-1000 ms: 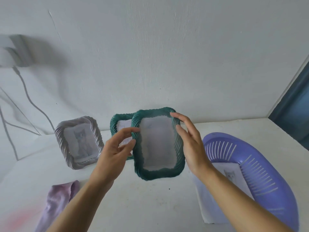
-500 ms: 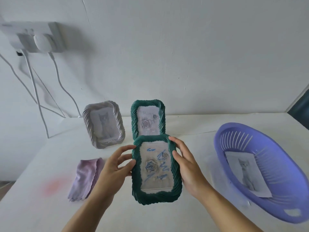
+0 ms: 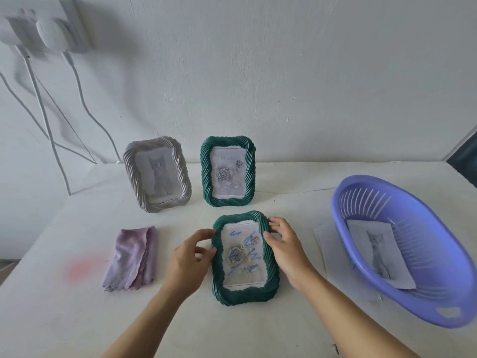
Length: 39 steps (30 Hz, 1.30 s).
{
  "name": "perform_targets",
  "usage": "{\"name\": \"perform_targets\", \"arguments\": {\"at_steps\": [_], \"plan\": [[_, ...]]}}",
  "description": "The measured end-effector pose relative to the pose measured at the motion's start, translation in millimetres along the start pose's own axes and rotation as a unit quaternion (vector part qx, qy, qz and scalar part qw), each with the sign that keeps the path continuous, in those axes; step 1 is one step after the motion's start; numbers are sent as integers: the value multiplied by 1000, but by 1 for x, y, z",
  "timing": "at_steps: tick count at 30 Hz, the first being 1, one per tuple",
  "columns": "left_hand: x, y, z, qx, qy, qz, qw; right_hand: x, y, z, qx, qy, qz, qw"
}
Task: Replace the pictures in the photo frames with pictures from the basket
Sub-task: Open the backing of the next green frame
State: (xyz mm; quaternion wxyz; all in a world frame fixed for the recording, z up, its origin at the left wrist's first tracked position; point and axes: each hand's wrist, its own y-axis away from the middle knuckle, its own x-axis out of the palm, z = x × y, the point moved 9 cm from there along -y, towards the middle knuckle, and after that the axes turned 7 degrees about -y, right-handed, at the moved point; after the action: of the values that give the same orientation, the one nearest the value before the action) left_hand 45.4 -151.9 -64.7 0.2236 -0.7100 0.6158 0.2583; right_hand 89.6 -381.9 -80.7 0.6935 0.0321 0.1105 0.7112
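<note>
— Where is the frame that's being handled?
— The near green frame point(image 3: 246, 293) is low in the middle of the counter point(image 3: 77, 319), front face toward the camera, in front of the two standing frames. I can't tell whether it lies flat or is tipped up off the surface.
— And the hands?
— Both are on it. The left hand point(image 3: 189, 264) pinches the left border near the top, with its fingers point(image 3: 204, 233) curled onto the edge and the thumb just below them. The right hand point(image 3: 286, 250) grips the upper right corner, fingers clamped round the rim and thumb pressed on the front of the border.
— What's inside it?
— A rose picture point(image 3: 244, 257) with blue scribbles across it.
— The other frames?
— The back green frame point(image 3: 228, 171) stands upright near the wall and holds another rose print. Just left of it stands the pale frame point(image 3: 157, 174), leaning a little, with a grey cat in it.
— The basket?
— The purple basket point(image 3: 438, 254) is at the right, well apart from the hands. A cat picture point(image 3: 379, 250) lies inside it, and a white sheet point(image 3: 327, 244) lies on the counter, partly under the basket's left side.
— Anything else?
— A folded lilac cloth point(image 3: 133, 257) lies left of the left hand, with a faint pink smudge point(image 3: 80, 270) beside it, and there's a socket point(image 3: 51, 29) high on the wall
</note>
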Motion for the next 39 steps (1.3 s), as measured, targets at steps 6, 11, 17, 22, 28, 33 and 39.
{"name": "perform_targets", "arguments": {"at_steps": [6, 11, 17, 22, 28, 33, 39], "plan": [[4, 4, -14, 122, -169, -49, 977, -11, 0, -12, 24, -7, -17, 1000], [6, 13, -14, 108, -114, -14, 987, -23, 7, 1, -5, -47, -43, 998], [23, 19, -20, 59, -47, 66, 995, -27, 16, 37, -34, -83, -44, 995], [44, 19, -24, -7, 93, 137, 986, -20, 22, 66, -89, -15, -20, 996], [12, 16, -47, -9, 150, 142, 978, 13, 30, 83, -120, 24, -5, 993], [-38, 12, -70, 36, 157, 106, 981, 57, 31, 76, -92, 3, 36, 995], [-50, 14, -39, 54, -11, 77, 996, 80, 42, 56, -124, 105, 117, 980]]}}
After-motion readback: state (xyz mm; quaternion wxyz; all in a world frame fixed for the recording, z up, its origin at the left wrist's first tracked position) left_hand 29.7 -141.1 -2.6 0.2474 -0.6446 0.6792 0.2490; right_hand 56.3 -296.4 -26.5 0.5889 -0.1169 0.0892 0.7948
